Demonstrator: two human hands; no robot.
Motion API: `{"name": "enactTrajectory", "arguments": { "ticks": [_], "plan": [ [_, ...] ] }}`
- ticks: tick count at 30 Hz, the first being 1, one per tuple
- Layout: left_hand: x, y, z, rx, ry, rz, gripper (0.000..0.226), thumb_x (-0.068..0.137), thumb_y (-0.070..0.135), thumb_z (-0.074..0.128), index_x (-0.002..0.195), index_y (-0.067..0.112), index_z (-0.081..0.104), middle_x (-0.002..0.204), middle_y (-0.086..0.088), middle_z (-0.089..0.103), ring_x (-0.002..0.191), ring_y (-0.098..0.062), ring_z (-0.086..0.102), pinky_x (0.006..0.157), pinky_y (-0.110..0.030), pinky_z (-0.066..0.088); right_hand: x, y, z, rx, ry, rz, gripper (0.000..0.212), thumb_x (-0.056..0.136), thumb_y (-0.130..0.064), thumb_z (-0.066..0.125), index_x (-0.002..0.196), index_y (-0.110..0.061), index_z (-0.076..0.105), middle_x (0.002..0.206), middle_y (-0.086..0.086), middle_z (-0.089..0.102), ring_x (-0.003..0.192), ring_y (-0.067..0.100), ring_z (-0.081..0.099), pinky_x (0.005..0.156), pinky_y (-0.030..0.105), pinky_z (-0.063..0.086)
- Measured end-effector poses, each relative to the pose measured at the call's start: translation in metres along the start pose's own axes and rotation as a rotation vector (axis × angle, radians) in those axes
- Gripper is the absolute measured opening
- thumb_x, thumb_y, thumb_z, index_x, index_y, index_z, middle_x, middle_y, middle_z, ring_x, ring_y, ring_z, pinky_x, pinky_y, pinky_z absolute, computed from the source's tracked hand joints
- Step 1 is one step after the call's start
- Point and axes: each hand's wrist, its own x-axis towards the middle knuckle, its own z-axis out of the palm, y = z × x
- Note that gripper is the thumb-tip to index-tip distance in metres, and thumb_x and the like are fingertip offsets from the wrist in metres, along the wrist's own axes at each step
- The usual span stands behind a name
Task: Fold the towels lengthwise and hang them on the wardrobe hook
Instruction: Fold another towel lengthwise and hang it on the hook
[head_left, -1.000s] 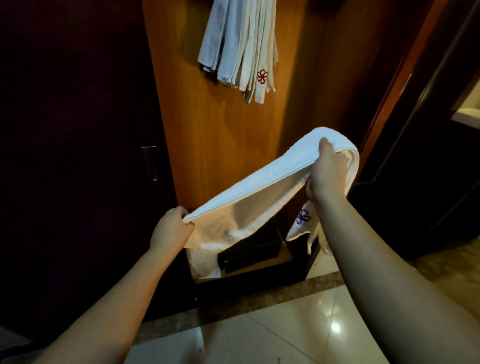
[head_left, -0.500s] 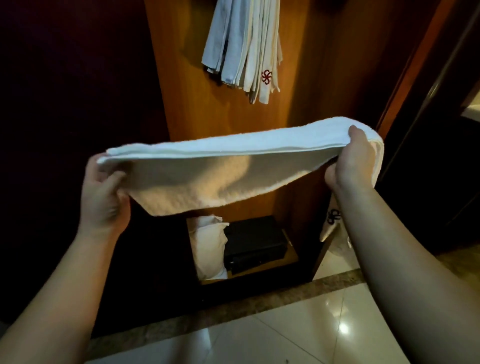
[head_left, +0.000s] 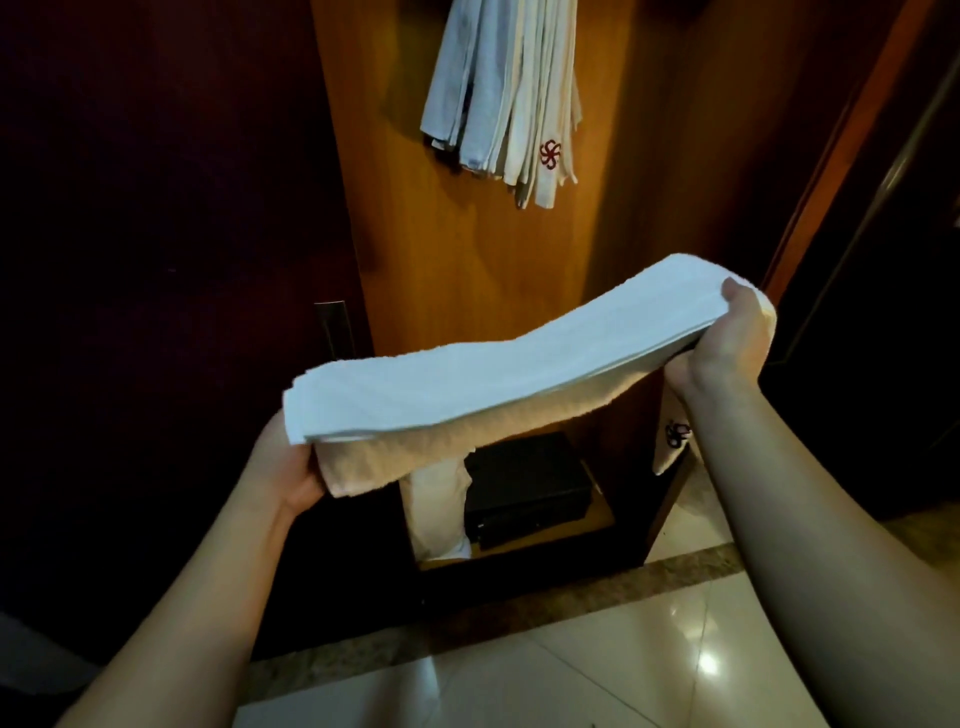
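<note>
I hold the folded white terry towel (head_left: 498, 374) stretched before the wooden wardrobe panel (head_left: 457, 249), my left hand (head_left: 291, 467) cupped under one end and my right hand (head_left: 727, 338) pinching the other. If either grip slackens, the stacked layers could slide apart and the lengthwise fold would open before hanging.

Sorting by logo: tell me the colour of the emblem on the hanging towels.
Dark red, a pinwheel-like emblem near the hanging towels' lower end, in the head view.
</note>
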Motion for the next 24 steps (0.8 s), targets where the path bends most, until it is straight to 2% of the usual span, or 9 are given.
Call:
{"name": "enactTrajectory", "arguments": {
  "ticks": [3,6,8,9,11,15,19,21,24],
  "plan": [
    [0.006,-0.011,-0.007,0.104,0.074,-0.073,0.028,0.105,0.012,0.04,0.115,0.0,0.064,0.113,-0.019,0.067,0.091,-0.021,0.071,0.093,-0.037,0.052,0.002,0.0,-0.004,0.043,0.021,0.011,0.048,0.089,-0.033,0.067,0.128,-0.014,0.048,0.108,0.009,0.069,0.098,0.026,0.067,0.077,0.037,0.057],
    [0.005,-0.023,-0.008,0.164,0.079,-0.057,0.042,0.104,0.012,0.039,0.139,-0.012,0.04,0.136,-0.023,0.053,0.11,-0.029,0.06,0.108,-0.044,0.042,0.007,-0.004,-0.01,0.08,0.04,0.004,0.049,0.084,-0.035,0.07,0.124,-0.016,0.05,0.11,0.011,0.069,0.1,0.03,0.068,0.085,0.045,0.057],
    [0.003,-0.026,-0.007,0.252,0.05,-0.019,0.027,0.104,0.01,0.041,0.123,0.0,0.057,0.103,-0.012,0.073,0.09,-0.02,0.07,0.079,-0.033,0.058,0.008,-0.006,-0.012,0.099,0.035,0.006,0.043,0.083,-0.035,0.069,0.118,-0.017,0.053,0.109,0.011,0.07,0.099,0.032,0.068,0.084,0.048,0.057],
    [0.001,-0.026,-0.008,0.247,0.01,-0.004,0.021,0.102,0.008,0.043,0.114,0.005,0.061,0.086,-0.004,0.075,0.075,-0.016,0.071,0.062,-0.027,0.058,0.009,-0.007,-0.013,0.1,0.038,0.007,0.039,0.084,-0.035,0.068,0.116,-0.016,0.055,0.108,0.011,0.071,0.098,0.033,0.069,0.081,0.048,0.057],
    [0.001,-0.025,-0.014,0.217,-0.044,0.0,0.015,0.094,0.007,0.056,0.106,-0.002,0.059,0.075,-0.005,0.07,0.063,-0.022,0.066,0.049,-0.026,0.051,0.01,-0.01,-0.014,0.099,0.046,0.006,0.03,0.088,-0.031,0.065,0.113,-0.015,0.057,0.105,0.01,0.071,0.094,0.031,0.069,0.073,0.041,0.059],
    [0.01,-0.034,-0.039,0.051,-0.016,0.009,0.01,0.086,-0.007,0.055,0.095,-0.009,0.051,0.083,-0.01,0.063,0.072,-0.019,0.065,0.061,-0.027,0.055,0.012,-0.011,-0.018,0.116,-0.011,0.023,0.026,0.092,-0.022,0.062,0.114,-0.009,0.057,0.105,0.014,0.073,0.09,0.033,0.072,0.065,0.038,0.059],
    [0.004,-0.05,-0.039,-0.251,0.002,-0.088,0.044,0.071,0.018,0.081,0.108,0.001,0.062,0.113,-0.015,0.067,0.1,-0.026,0.07,0.085,-0.04,0.059,0.007,0.001,-0.016,0.14,-0.055,0.045,0.042,0.091,-0.026,0.065,0.128,-0.011,0.052,0.111,0.013,0.071,0.099,0.034,0.069,0.078,0.043,0.058],
    [-0.006,-0.064,-0.025,-0.392,0.053,-0.198,0.038,0.082,0.025,0.071,0.114,0.005,0.072,0.125,-0.015,0.067,0.113,-0.03,0.066,0.093,-0.049,0.053,0.004,0.006,-0.016,0.178,-0.072,0.071,0.045,0.09,-0.029,0.065,0.13,-0.013,0.052,0.115,0.012,0.071,0.104,0.035,0.067,0.087,0.046,0.056],
    [-0.014,-0.083,-0.01,-0.428,0.053,-0.349,0.037,0.094,0.036,0.047,0.102,0.02,0.08,0.119,-0.009,0.071,0.102,-0.032,0.07,0.08,-0.047,0.058,-0.002,0.012,-0.014,0.216,-0.093,0.104,0.043,0.09,-0.031,0.064,0.128,-0.013,0.054,0.117,0.013,0.071,0.106,0.036,0.067,0.089,0.048,0.054]
  ]
}}
